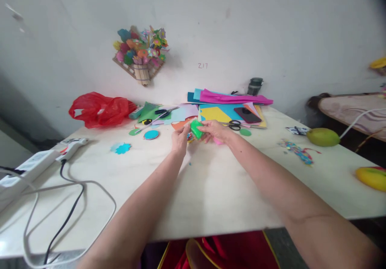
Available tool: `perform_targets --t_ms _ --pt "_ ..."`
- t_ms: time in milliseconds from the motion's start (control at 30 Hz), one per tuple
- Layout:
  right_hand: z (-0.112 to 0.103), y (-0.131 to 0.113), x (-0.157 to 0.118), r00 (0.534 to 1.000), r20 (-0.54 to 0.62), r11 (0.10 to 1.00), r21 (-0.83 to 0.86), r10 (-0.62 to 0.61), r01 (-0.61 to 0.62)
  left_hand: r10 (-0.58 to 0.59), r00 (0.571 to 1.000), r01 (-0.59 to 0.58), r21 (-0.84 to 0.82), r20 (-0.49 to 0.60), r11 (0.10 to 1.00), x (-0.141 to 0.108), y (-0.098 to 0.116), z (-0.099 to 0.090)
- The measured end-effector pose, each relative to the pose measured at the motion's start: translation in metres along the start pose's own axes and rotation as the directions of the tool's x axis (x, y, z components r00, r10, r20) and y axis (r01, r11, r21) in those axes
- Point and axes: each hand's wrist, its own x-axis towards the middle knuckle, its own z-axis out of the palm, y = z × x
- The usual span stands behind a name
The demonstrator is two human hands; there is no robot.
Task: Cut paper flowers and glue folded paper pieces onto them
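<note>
Both hands, left (180, 139) and right (214, 130), pinch a small green packet (196, 129) above the pale tabletop (217, 188) — coloured paper sheets (215, 115) lie beyond, toward a white wall (241, 31).

We are seeing one short handwritten marking (203, 65) on the pale wall (256, 27), in thin reddish strokes. We are reading it as "Z17" (the first character is looking like a Z, though it could be passing for a 2). It is standing alone above the table's (211, 200) back edge, nearer the middle of that edge than either back corner.
</note>
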Motion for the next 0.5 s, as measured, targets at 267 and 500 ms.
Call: perform_targets --t_ms 267,500 --pt "0.007 0.013 -0.014 0.999 -0.044 1.000 0.009 0.013 -0.013 -0.225 0.974 0.204 -0.286 -0.041 0.936 -0.016 -0.001 0.002" --pt "0.007 0.018 -0.015 0.996 -0.089 0.998 -0.061 -0.025 0.020 -0.227 0.974 0.207 -0.315 -0.025 0.926 -0.016 -0.007 0.002"
